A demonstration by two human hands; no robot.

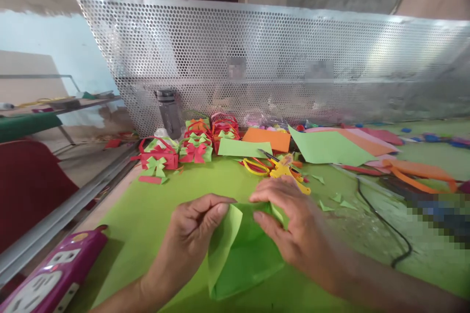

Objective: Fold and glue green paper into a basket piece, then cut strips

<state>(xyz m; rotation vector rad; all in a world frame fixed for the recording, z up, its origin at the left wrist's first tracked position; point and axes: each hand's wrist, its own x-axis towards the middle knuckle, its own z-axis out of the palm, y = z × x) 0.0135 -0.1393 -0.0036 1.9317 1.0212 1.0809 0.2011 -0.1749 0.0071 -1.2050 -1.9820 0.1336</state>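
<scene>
A sheet of green paper point(246, 259), partly folded, stands between my two hands above the green tabletop point(147, 234). My left hand point(196, 227) pinches its upper left edge between thumb and fingers, where a lighter flap folds over. At the upper right edge, my right hand point(290, 225) has its thumb and fingers around the paper, with a small folded strip between them. Just beyond the right hand lie yellow-handled scissors point(257, 167) and a yellow tool point(284, 170) that I cannot fully make out.
Small red and green paper baskets point(161, 159) with bows stand at the back left, near a grey bottle point(169, 112). Coloured sheets point(330, 146) lie at the back right. A purple power strip point(55, 274) sits front left; a black cable point(385, 227) curves at right. Perforated metal panel point(275, 49) behind.
</scene>
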